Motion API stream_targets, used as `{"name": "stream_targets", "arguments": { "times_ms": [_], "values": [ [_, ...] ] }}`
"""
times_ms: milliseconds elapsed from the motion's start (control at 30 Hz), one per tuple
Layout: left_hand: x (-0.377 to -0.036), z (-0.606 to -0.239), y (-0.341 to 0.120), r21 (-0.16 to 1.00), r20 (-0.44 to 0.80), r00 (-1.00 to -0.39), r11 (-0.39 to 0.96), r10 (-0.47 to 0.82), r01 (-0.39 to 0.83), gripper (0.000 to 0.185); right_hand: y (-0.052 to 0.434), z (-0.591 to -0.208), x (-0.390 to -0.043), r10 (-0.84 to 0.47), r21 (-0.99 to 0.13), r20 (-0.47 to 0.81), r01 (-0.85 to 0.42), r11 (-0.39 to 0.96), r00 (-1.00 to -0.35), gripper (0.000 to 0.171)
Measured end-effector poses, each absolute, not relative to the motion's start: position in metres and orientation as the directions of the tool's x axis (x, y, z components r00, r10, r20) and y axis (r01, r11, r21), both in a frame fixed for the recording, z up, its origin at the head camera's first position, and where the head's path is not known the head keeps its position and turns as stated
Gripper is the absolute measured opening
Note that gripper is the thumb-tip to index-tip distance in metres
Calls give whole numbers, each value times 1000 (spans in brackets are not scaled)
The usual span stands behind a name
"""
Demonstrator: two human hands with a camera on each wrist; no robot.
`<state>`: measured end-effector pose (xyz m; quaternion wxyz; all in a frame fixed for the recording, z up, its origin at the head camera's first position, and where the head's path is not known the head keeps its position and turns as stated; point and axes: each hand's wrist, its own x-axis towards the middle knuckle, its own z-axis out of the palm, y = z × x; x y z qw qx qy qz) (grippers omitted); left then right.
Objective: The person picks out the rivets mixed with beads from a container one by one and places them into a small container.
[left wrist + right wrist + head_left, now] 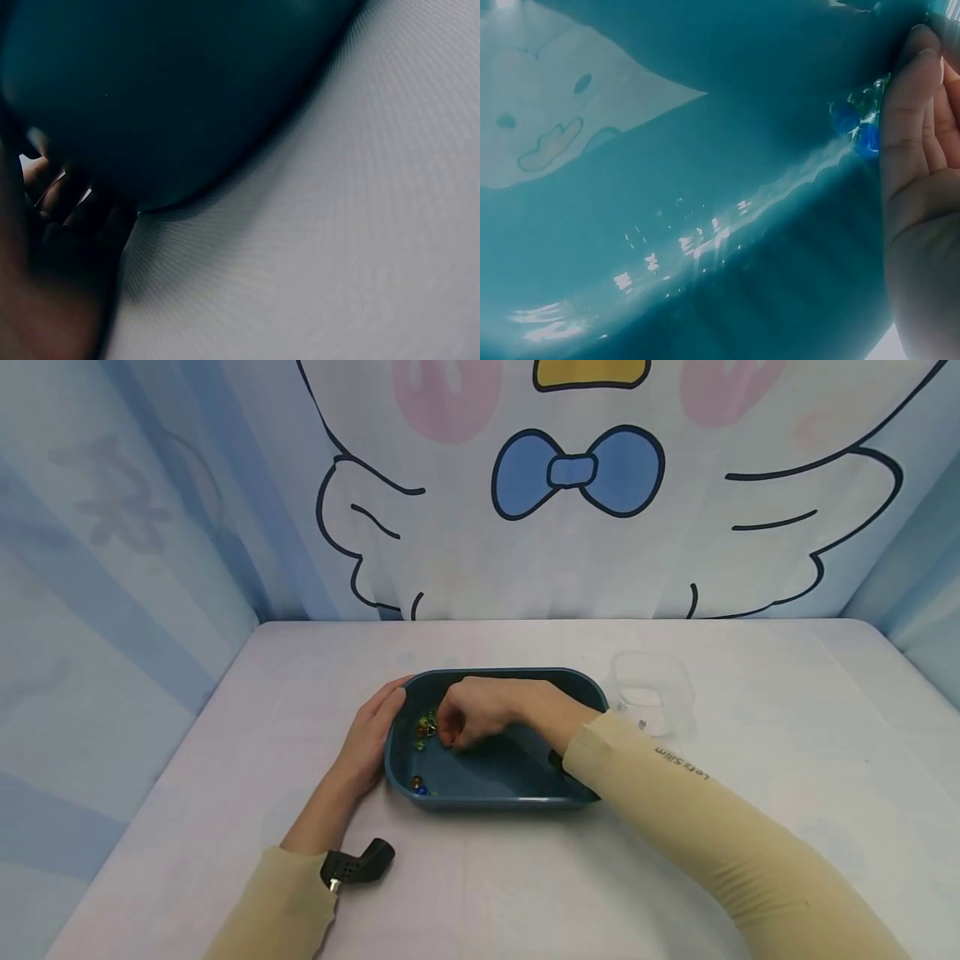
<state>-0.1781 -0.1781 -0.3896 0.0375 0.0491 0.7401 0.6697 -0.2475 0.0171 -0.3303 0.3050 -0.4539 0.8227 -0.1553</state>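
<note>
Sleeved forearms reach in from the near edge over the white table [225, 735], where a blue tray [495, 777] sits at centre. Left hand [371, 735] lies with straight fingers against the tray's left outer wall; right hand [480, 714] is inside the tray, fingertips curled down onto a cluster of coloured marbles [425, 729], though whether it pinches one cannot be told. Beyond the tray, to the right, stands a clear plastic container [651, 689].

Head cam looks down; wrist cams hug tray [577, 797].
</note>
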Motion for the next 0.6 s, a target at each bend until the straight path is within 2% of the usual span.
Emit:
{"name": "stream_targets", "arguments": {
  "times_ms": [433, 600],
  "values": [
    [-178, -390, -180, 996, 21, -991, 79, 133, 32, 49, 17, -327, -246, -844, -492, -372, -690, 532, -386, 12],
    [-177, -390, -179, 996, 19, -991, 83, 132, 30, 49, 21, -326, -248, -846, -508, -382, -681, 528, -371, 5]
  ]
}}
